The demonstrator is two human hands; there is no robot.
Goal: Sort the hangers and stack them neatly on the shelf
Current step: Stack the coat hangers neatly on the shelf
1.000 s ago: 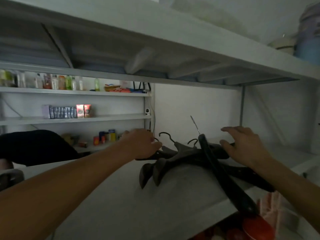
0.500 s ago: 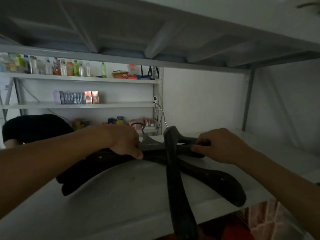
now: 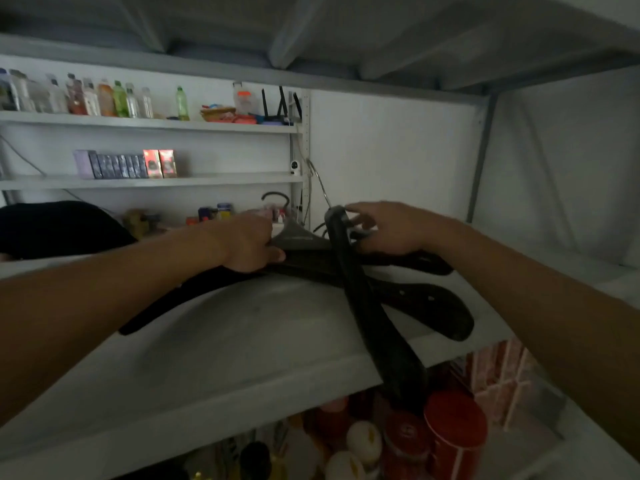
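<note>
A pile of black hangers [image 3: 419, 299] lies on the white shelf [image 3: 242, 344]. One black hanger [image 3: 370, 313] stands crosswise over the pile, its lower end sticking out past the shelf's front edge and its metal hook [image 3: 317, 183] pointing up. My left hand [image 3: 251, 242] is closed on the pile's left side, thumb pressing on the top hanger near its neck. My right hand [image 3: 388, 228] rests on the pile just right of the crosswise hanger, its fingers spread and touching that hanger's top.
Red tins [image 3: 453, 431] and jars stand on the level below the shelf. A dark bundle [image 3: 59, 226] lies at the far left. Bottles [image 3: 104, 98] and small boxes [image 3: 124, 164] fill the back shelves. A grey upright post [image 3: 481, 157] stands at the right rear.
My right hand has loosened from a closed grip to spread fingers at the crosswise hanger's top. That hanger's lower end has swung to the right. The left hand has stayed on the pile.
</note>
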